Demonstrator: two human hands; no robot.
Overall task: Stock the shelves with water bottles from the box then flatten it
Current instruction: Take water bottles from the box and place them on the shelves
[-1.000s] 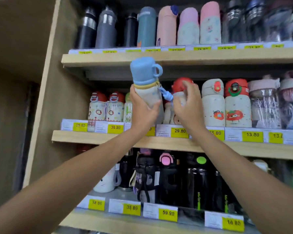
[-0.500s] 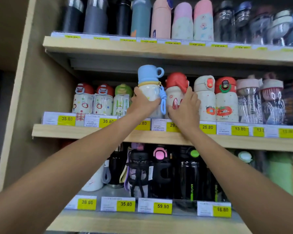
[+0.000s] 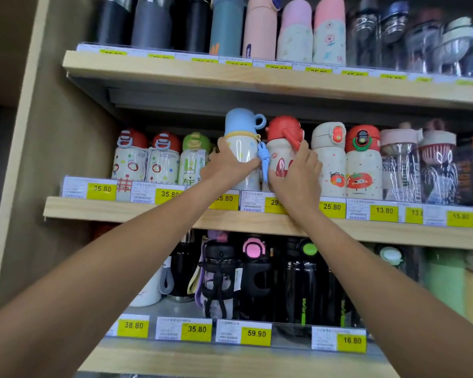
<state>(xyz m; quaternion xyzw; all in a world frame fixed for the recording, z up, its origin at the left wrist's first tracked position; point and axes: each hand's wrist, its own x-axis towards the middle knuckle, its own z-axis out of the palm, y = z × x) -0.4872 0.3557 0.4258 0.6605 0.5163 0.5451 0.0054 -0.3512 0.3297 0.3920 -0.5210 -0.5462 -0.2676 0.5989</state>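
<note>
The left hand (image 3: 230,166) wraps its fingers round the blue-lid bottle (image 3: 242,148) near the shelf (image 3: 120,211) front edge. The right hand (image 3: 295,174) curls its fingers on the red-lid bottle (image 3: 281,135). A hard push could tip either one off.

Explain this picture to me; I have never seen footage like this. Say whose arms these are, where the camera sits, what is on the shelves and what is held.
There is no machine here. The two bare arms belong to a person, and the single camera is worn on their head. They face wooden shop shelves packed with drink bottles, with yellow price tags along the edges. The left hand has its grip round a blue-capped bottle at the middle shelf. The right hand holds the red-capped bottle beside it. No box is in view.
</note>
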